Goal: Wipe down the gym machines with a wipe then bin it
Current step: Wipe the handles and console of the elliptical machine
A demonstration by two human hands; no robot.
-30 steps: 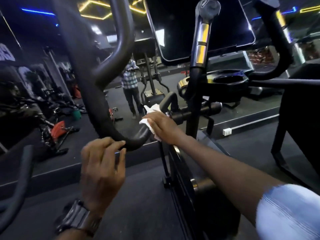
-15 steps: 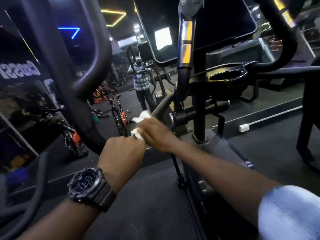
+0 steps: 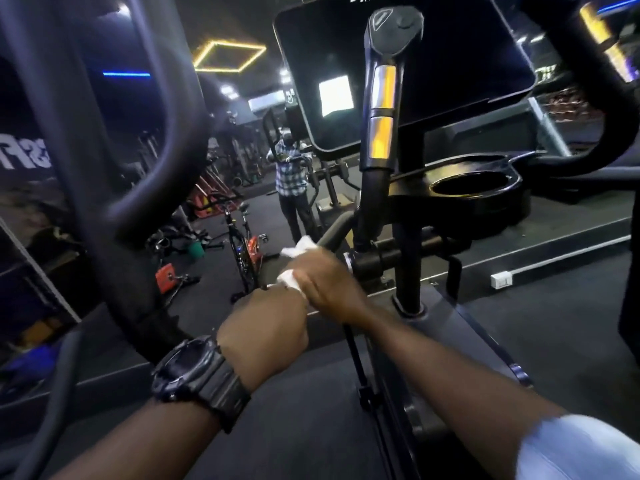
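Note:
My right hand [image 3: 325,282] holds a crumpled white wipe [image 3: 294,252] wrapped around the lower black handlebar [image 3: 332,230] of the elliptical machine. My left hand [image 3: 266,327], with a dark watch on the wrist, is curled around the same bar just in front of the right hand, its fingers hidden. The big looped handle [image 3: 114,188] of the machine rises at the left. The machine's dark console screen [image 3: 450,64] and an upright grip with gold bands [image 3: 381,116] stand above the hands.
A cup holder [image 3: 471,183] juts from the machine's post at the right. A wall mirror ahead reflects a person in a checked shirt [image 3: 292,174] and spin bikes [image 3: 242,244]. Dark rubber floor lies below, with a white socket [image 3: 501,279] at the mirror's base.
My left hand rose from open below the loop handle to gripping the bar beside the right hand. The right hand with the wipe slid slightly along the bar. The view shifted.

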